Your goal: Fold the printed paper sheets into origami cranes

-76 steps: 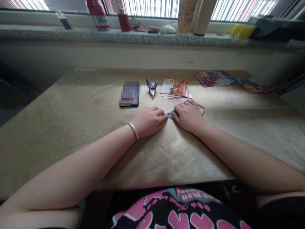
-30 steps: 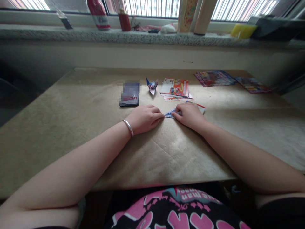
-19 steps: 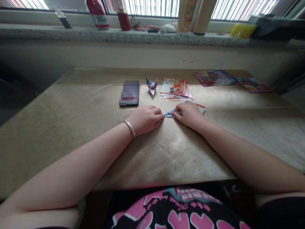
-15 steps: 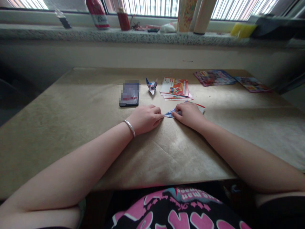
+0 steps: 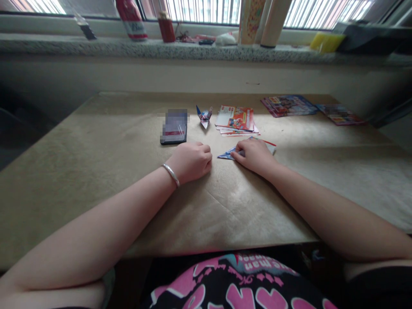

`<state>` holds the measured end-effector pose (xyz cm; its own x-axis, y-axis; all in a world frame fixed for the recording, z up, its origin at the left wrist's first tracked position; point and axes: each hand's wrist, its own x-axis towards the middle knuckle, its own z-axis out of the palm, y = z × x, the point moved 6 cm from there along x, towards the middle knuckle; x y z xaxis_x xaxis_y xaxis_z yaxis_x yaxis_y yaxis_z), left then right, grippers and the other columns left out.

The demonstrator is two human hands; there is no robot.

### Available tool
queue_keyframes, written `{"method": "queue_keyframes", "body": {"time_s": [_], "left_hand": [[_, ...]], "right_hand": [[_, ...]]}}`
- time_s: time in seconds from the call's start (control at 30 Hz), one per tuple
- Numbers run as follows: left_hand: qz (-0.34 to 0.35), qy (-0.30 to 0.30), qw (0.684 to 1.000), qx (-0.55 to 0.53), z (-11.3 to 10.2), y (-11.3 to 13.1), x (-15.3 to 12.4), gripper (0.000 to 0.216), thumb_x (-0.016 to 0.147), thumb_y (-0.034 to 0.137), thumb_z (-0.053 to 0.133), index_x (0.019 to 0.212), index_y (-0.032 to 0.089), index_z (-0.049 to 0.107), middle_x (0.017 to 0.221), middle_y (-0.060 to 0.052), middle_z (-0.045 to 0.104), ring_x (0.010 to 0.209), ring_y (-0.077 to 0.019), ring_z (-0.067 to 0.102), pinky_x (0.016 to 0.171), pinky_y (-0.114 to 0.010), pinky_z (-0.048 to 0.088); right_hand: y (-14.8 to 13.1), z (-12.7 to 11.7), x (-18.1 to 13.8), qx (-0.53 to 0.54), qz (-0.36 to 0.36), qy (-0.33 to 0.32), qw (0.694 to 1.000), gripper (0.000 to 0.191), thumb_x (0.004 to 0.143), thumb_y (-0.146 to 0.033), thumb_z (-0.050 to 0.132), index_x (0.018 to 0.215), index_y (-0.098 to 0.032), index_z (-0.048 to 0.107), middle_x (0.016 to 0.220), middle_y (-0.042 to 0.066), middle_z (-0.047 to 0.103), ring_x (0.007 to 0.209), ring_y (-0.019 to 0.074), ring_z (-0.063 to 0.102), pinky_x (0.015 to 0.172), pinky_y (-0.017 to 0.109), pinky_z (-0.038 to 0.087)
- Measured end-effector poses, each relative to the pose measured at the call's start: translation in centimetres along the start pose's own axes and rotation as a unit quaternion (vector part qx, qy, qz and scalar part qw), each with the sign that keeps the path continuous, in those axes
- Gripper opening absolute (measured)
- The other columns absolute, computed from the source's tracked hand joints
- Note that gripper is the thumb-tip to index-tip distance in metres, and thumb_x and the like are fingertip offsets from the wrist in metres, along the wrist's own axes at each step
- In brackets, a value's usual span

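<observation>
A piece of folded paper [image 5: 227, 153], blue and white with a red edge strip, lies on the table with its narrow tip pointing left. Over it rests my right hand [image 5: 255, 155], fingers bent and thumb pressing on the paper, so much of the middle is covered. My left hand [image 5: 192, 161], a silver bangle on its wrist, is curled closed on the table a little left of the tip and apart from it. Nothing shows in its fingers. Beyond the hands stands a folded paper crane [image 5: 204, 118], with a stack of printed paper sheets [image 5: 236, 118] to its right.
A phone-like dark device [image 5: 175, 127], partly pixelated, lies behind my left hand. Colourful printed sheets [image 5: 288, 105] and another printed stack [image 5: 343, 115] are at the back right of the table [image 5: 112, 141]. Bottles and small items line the stone windowsill [image 5: 199, 50].
My left hand has let go of the paper's tip, moved slightly left and curled its fingers in. My right hand remains on the paper, nearly unmoved.
</observation>
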<state>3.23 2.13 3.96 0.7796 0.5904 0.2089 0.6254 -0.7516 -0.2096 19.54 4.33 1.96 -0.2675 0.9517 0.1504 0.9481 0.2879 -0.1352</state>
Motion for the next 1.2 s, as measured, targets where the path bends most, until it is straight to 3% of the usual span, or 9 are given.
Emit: {"method": "queue_keyframes", "body": {"time_s": [0.1,0.17,0.27,0.37,0.57,0.97,1.2], "left_hand": [[-0.03,0.015,0.999,0.021,-0.1,0.0,0.1,0.027,0.09,0.026,0.047,0.079,0.014,0.068,0.083,-0.009,0.068,0.074,-0.0213,0.063,0.057,-0.031,0.044],[-0.029,0.036,0.999,-0.001,-0.1,-0.1,0.3,0.025,0.091,0.026,0.046,0.089,0.014,0.068,0.094,-0.01,0.069,0.079,-0.0206,0.064,0.062,-0.031,0.047],[0.064,0.047,0.995,-0.066,0.4,0.5,0.5,0.028,0.094,0.023,0.045,0.11,0.019,0.066,0.112,-0.007,0.069,0.097,-0.0187,0.064,0.078,-0.03,0.051],[0.09,0.06,0.99,-0.086,0.7,0.4,0.5,0.03,0.095,0.024,0.043,0.117,0.022,0.065,0.115,-0.005,0.069,0.1,-0.0185,0.063,0.085,-0.032,0.051],[0.086,0.066,0.988,-0.107,1.0,0.2,0.5,0.031,0.095,0.025,0.044,0.115,0.02,0.067,0.112,-0.007,0.07,0.1,-0.0184,0.064,0.088,-0.033,0.052],[0.052,0.018,0.994,-0.097,0.7,1.0,0.6,0.034,0.091,0.031,0.051,0.118,0.014,0.063,0.118,-0.011,0.062,0.106,-0.0232,0.057,0.092,-0.036,0.05],[0.034,-0.017,0.997,-0.064,0.6,1.6,0.7,0.034,0.092,0.035,0.049,0.114,0.015,0.064,0.101,-0.011,0.062,0.094,-0.0232,0.056,0.083,-0.036,0.048]], "right_hand": [[0.0,0.0,0.0,-0.001,-0.003,0.0,1.0,0.029,0.087,-0.044,0.054,0.082,-0.019,0.068,0.088,0.009,0.072,0.086,0.0248,0.059,0.075,0.035,0.036],[0.0,0.0,-0.1,-0.003,-0.005,0.003,1.0,0.029,0.087,-0.044,0.054,0.082,-0.019,0.068,0.086,0.01,0.071,0.085,0.0251,0.059,0.075,0.035,0.036],[0.0,0.0,-0.1,0.008,-0.017,0.022,1.0,0.027,0.086,-0.043,0.056,0.081,-0.019,0.068,0.084,0.009,0.071,0.084,0.0248,0.059,0.075,0.035,0.036],[0.0,-0.1,0.0,0.055,-0.035,0.066,0.996,0.022,0.086,-0.039,0.059,0.079,-0.019,0.066,0.086,0.007,0.07,0.084,0.0223,0.059,0.077,0.033,0.037],[0.1,-0.5,0.1,0.073,-0.052,0.1,0.991,0.019,0.085,-0.038,0.06,0.082,-0.021,0.067,0.093,0.007,0.07,0.094,0.0245,0.058,0.087,0.036,0.037],[2.9,-0.2,0.0,0.108,0.011,0.074,0.991,0.021,0.081,-0.036,0.058,0.084,-0.018,0.069,0.094,0.009,0.068,0.095,0.0234,0.06,0.088,0.035,0.043],[3.3,0.0,0.2,0.097,0.04,0.052,0.993,0.021,0.081,-0.039,0.059,0.08,-0.02,0.068,0.088,0.007,0.069,0.082,0.0216,0.059,0.074,0.033,0.043]]}}
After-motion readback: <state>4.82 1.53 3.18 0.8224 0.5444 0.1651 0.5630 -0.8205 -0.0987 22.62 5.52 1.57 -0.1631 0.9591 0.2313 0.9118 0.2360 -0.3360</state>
